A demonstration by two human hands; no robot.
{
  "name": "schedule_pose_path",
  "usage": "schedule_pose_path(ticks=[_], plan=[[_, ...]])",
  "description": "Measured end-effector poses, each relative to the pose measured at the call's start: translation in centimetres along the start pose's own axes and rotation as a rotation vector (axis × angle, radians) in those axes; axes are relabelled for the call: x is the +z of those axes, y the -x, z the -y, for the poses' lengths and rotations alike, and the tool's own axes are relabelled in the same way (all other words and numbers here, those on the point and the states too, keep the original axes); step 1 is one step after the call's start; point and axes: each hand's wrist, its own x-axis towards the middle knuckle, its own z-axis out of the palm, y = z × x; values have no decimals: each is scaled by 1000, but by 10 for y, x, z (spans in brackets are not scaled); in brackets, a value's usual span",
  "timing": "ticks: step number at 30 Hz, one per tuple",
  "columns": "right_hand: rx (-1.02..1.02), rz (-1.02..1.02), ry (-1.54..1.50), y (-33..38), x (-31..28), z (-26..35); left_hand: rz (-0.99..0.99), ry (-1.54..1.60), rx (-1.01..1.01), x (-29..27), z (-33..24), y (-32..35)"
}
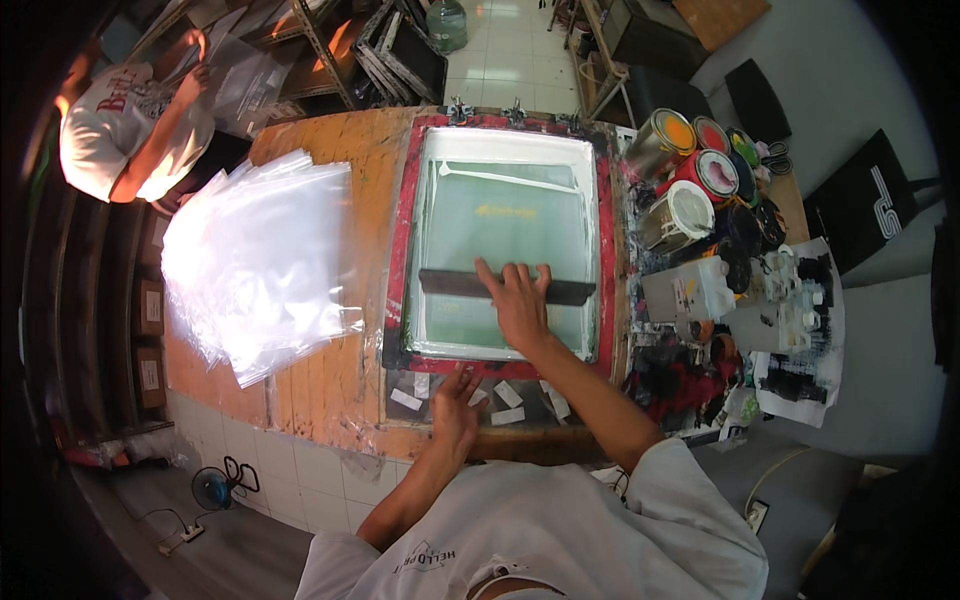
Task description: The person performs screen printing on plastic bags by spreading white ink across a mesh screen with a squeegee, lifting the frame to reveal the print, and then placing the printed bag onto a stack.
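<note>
A silk-screen frame (604, 230) with red edges and pale green mesh lies on the wooden table before me. My right hand (520, 308) grips a long dark squeegee (450, 284), which lies crosswise over the lower half of the mesh. White ink (508, 145) lies thickest at the mesh's far end, with a thin streak below it. At the near edge of the frame, my left hand (456, 405) has its fingers curled against the rim; what is under them is partly hidden.
Clear plastic bags (265, 265) are piled on the table (375, 140) at left. Open ink cans (680, 212) and plastic bottles (690, 290) crowd the right side. Small white blocks (508, 394) lie near the front edge. Another person (140, 130) stands at far left, handling clear plastic.
</note>
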Motion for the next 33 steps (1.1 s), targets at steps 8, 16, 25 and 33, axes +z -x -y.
schedule_pose_path(ticks=[8, 16, 25, 33], plan=[[40, -61, 117, -153, 47, -88, -53, -29, 14, 2, -1, 6], [74, 354, -3, -176, 14, -100, -4, 2, -15, -7, -1, 5], [-8, 204, -44, 15, -108, 35, 131, 25, 69, 10, -40, 38], [-115, -264, 118, -48, -201, 44, 609, -9, 525, 90, -123, 81]])
